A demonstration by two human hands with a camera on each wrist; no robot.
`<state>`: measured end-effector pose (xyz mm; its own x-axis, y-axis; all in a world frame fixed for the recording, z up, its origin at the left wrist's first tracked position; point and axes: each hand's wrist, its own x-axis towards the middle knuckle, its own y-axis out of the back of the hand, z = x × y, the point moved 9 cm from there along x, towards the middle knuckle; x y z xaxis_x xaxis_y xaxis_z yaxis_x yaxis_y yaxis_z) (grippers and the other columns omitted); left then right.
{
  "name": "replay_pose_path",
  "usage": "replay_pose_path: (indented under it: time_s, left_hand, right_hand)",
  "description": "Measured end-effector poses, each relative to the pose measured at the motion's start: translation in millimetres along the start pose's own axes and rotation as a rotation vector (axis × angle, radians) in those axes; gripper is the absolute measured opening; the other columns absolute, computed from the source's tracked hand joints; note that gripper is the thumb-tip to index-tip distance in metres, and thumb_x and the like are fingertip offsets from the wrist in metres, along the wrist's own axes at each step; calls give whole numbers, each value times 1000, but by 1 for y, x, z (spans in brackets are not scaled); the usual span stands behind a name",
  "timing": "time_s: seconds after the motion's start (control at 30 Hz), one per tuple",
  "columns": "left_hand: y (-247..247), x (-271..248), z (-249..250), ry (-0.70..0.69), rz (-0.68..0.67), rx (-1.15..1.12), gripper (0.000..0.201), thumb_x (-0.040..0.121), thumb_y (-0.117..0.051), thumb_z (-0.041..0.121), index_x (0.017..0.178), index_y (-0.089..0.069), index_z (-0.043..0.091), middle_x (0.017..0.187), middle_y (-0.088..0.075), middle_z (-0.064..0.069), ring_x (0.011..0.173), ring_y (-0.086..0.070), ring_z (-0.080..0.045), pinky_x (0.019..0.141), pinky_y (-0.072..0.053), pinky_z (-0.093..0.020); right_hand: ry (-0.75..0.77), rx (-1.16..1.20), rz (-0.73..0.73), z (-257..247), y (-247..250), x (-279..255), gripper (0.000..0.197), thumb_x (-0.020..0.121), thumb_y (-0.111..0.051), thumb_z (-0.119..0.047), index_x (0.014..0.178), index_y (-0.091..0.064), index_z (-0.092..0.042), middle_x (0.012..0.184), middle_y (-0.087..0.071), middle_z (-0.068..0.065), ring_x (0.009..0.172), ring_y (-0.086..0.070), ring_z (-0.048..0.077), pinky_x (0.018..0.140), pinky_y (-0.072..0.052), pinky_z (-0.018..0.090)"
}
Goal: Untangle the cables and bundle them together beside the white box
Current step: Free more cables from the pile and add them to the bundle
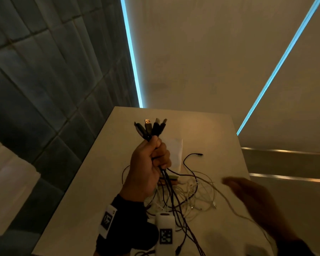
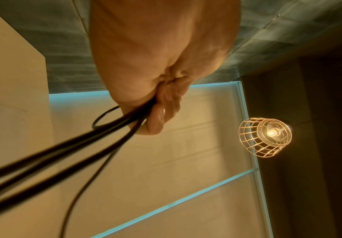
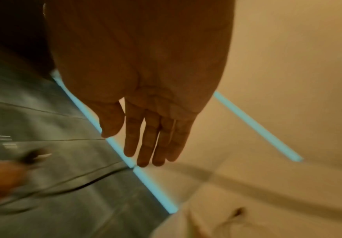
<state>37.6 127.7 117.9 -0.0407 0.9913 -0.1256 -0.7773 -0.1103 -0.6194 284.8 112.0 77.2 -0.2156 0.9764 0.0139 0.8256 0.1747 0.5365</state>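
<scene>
My left hand (image 1: 151, 159) is raised above the table and grips a bunch of dark cables just below their plugs (image 1: 151, 127), which stick up out of the fist. In the left wrist view the black cables (image 2: 68, 148) run down and away from the curled fingers (image 2: 161, 112). Their loose lengths hang into a tangle of white and dark cables (image 1: 188, 193) on the table (image 1: 92, 182). The white box (image 1: 175, 154) lies flat behind the left hand, partly hidden. My right hand (image 1: 248, 196) is blurred, to the right of the tangle, with straight fingers (image 3: 149, 138) holding nothing.
A small green and tan object (image 1: 173, 179) lies among the cables. One dark cable end (image 1: 198, 154) curls out beside the white box. A grey tiled wall (image 1: 44, 80) stands left, and a metal rail (image 1: 284, 163) runs on the right. A caged lamp (image 2: 265, 136) hangs overhead.
</scene>
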Motion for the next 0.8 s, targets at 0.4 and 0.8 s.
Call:
replay_pose_path:
  time_s: [0.4, 0.8]
  left_hand:
    - [-9, -5, -12, 122, -75, 134, 37, 100, -33, 23, 72, -52, 9, 82, -68, -20, 76, -66, -35, 79, -52, -46]
    - [-6, 3, 16, 18, -75, -92, 30, 100, -34, 28, 76, -47, 14, 55, -28, 6, 46, -25, -8, 48, -32, -24]
  right_hand:
    - [293, 267, 18, -80, -51, 27, 20, 86, -64, 2, 91, -75, -15, 71, -66, -17, 63, -59, 3, 62, -45, 11]
    - [-149, -272, -405, 53, -34, -9, 24, 95, -56, -28, 86, -66, -47, 80, -71, -20, 83, -64, -7, 75, -51, 12]
